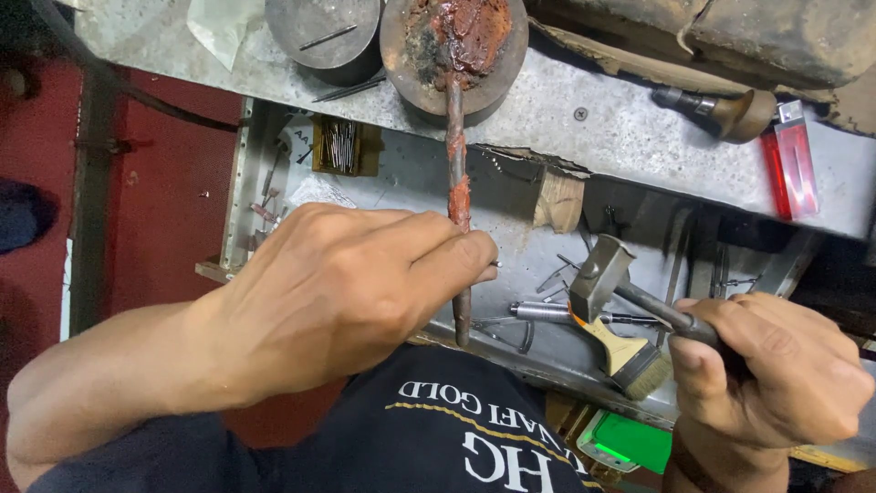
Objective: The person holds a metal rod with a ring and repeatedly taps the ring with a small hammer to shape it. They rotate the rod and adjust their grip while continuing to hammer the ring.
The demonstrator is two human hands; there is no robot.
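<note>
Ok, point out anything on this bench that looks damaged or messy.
The round metal block is caked with reddish, crusty residue, which also streaks the rod held by the left hand. The right hand grips a hammer.

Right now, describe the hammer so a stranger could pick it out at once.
Start at the metal drawer open under the bench top. Over its right side the right hand grips a dark handle. The hammer is at its end: a small grey square-faced head raised above a brush, unlike the thin rusty rod the left hand holds.
</note>
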